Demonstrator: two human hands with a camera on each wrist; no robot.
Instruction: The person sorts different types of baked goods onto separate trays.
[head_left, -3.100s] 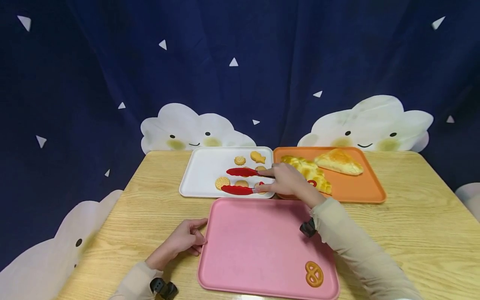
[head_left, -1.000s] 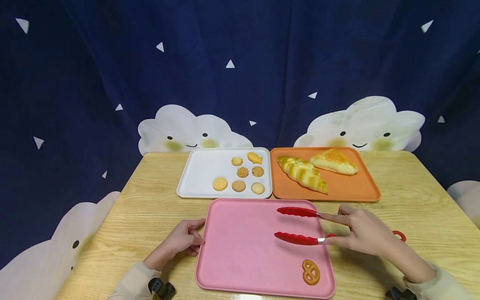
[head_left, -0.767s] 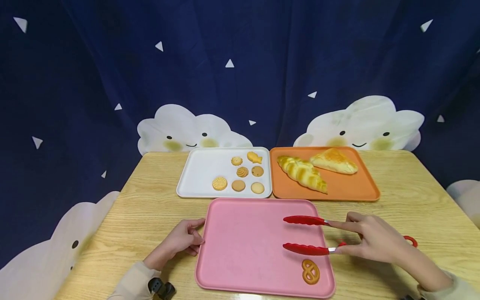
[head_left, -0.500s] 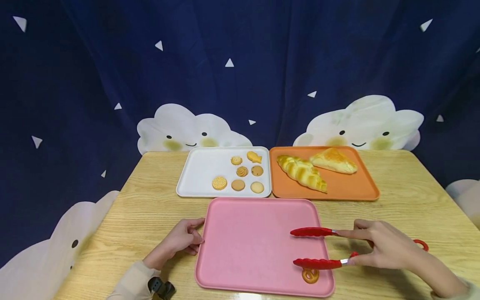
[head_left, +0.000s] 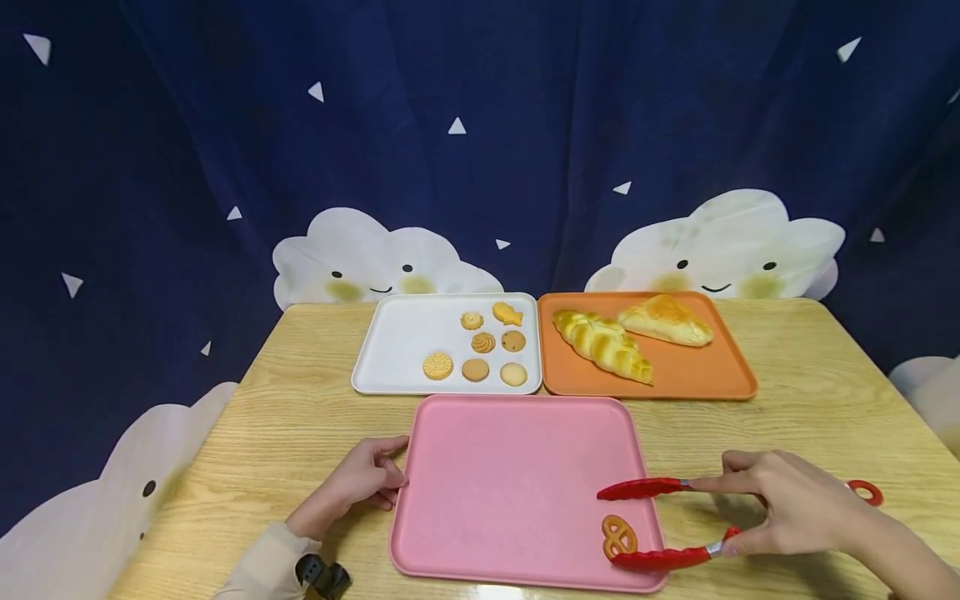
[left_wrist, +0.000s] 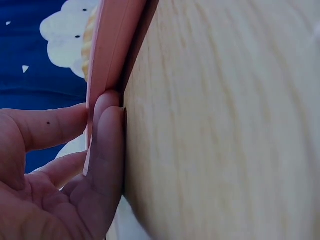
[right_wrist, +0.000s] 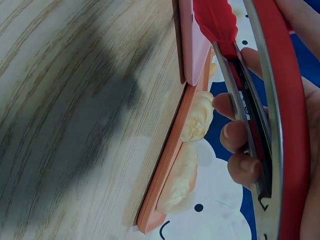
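Observation:
My right hand (head_left: 795, 504) grips a pair of red tongs (head_left: 675, 558) with metal arms, seen close up in the right wrist view as red tongs (right_wrist: 217, 22). Their tips are spread apart over the right part of the pink tray (head_left: 510, 483). A brown pretzel (head_left: 618, 536) lies in that tray's near right corner, between the two tips; the nearer tip overlaps its lower edge. At the tray's left side rests my left hand (head_left: 363, 477), its fingertips against the outer rim. The left wrist view shows fingers (left_wrist: 107, 130) low along the tray wall, close over the table.
Behind stands a white tray (head_left: 405, 333) with several cookies, among them a fish-shaped one (head_left: 507, 314). To its right, an orange tray (head_left: 697, 375) bears a braided bread (head_left: 603, 346) and a triangular bread (head_left: 666, 321). All trays stand on a wooden table (head_left: 300, 400).
My right hand has carried the spread tongs from over the white tray to the near right, so the tips now straddle the pretzel. The left hand has stayed at the pink tray's edge.

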